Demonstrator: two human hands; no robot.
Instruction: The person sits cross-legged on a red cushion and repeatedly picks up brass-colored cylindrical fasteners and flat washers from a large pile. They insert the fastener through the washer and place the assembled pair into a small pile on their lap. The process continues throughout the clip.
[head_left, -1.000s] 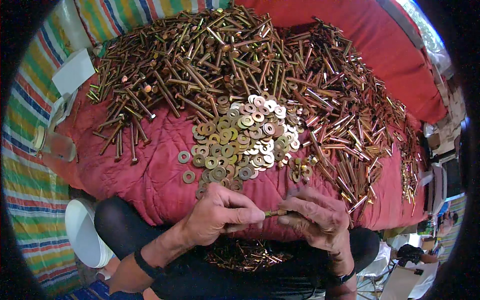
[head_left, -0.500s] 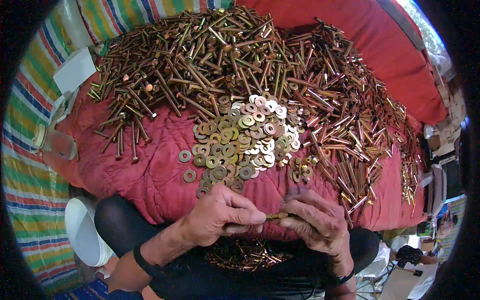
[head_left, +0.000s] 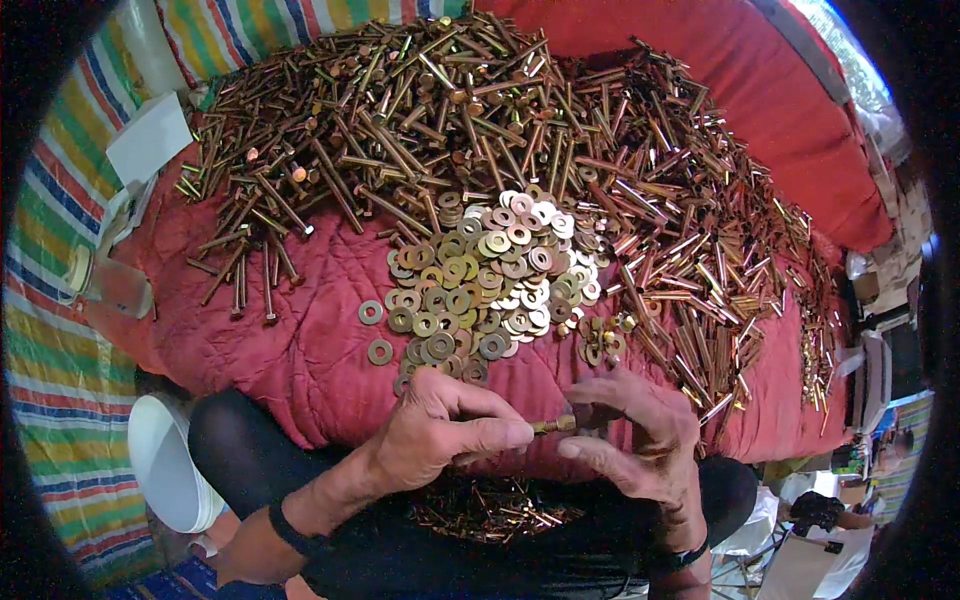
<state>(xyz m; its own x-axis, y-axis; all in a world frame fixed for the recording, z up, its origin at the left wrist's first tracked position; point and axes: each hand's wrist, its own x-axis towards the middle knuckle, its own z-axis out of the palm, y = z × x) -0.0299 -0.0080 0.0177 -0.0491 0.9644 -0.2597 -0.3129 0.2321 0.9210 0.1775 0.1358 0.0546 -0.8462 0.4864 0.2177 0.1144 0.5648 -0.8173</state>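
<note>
My left hand pinches a short brass-coloured bolt between thumb and fingertips; the rest of its shank is hidden in the grip. At its right end sits a wider collar that looks like a nut. Just right of that end, my right hand has its thumb and fingers apart, its fingers slightly blurred. Whether a fingertip touches the end, I cannot tell. Beyond both hands lies a heap of flat round washers, with a small cluster of brassy nuts at its right.
Long bolts are heaped across the far side of the red quilted cloth, and slim metal pieces at the right. More small metal parts lie in my lap. A white bucket and a clear jar stand left.
My right thumb and fingers have spread away from the bolt's right end, which now shows more. My left hand keeps its pinch in nearly the same place.
</note>
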